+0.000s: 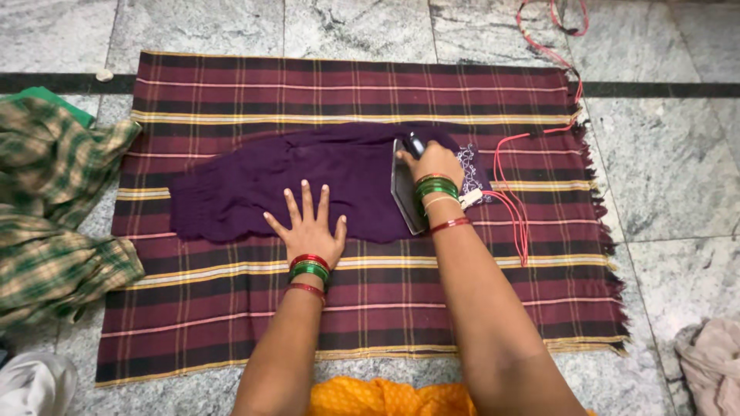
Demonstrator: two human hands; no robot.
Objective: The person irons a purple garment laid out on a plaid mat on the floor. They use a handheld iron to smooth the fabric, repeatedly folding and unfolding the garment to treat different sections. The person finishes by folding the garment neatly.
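Purple crinkled garment [308,181], left hand [308,227] spread flat on it, right hand [434,163] gripping wedge-shaped iron [405,192]

A dark purple garment [308,177] lies spread flat, lengthwise left to right. A grey clothes iron [406,192] stands on its right part, tip pointing far.

Blanket [370,300] near edge and far edge: bare, open passage. Right edge: red cord [512,208] loops across, snag risk. Left edge: checked cloth [54,208] heaped on floor [663,192]. Centre: purple garment [308,185] w/ iron [405,192].
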